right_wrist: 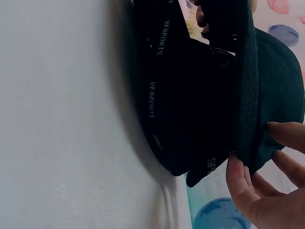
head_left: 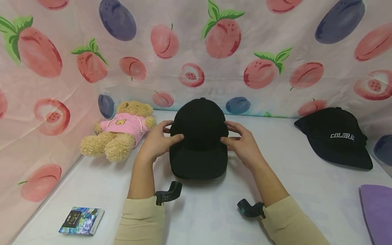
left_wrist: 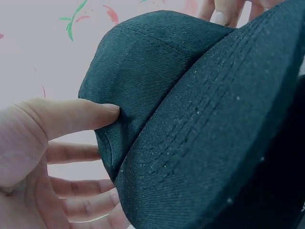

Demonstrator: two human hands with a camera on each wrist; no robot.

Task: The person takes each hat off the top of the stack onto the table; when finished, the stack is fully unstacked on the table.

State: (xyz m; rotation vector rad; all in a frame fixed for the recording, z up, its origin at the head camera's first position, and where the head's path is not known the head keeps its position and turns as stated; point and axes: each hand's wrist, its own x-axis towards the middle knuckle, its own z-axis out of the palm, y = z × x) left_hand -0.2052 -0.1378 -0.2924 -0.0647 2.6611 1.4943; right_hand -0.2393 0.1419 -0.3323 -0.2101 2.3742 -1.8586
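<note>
At the middle of the white table [head_left: 208,217], a black cap [head_left: 199,126] is pointing its brim [head_left: 199,163] toward the person. Its long way is running straight from the round top, far off, to the brim, close by. The left hand [head_left: 157,141] is pinching one side and the right hand [head_left: 246,148] is pinching the other. Near the left hand, a teddy bear [head_left: 116,141] is lying.

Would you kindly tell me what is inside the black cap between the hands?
Inside the cap, the right wrist view shows dark lining with pale lettering; the brim covers part of the interior, and shadow obscures more.
</note>
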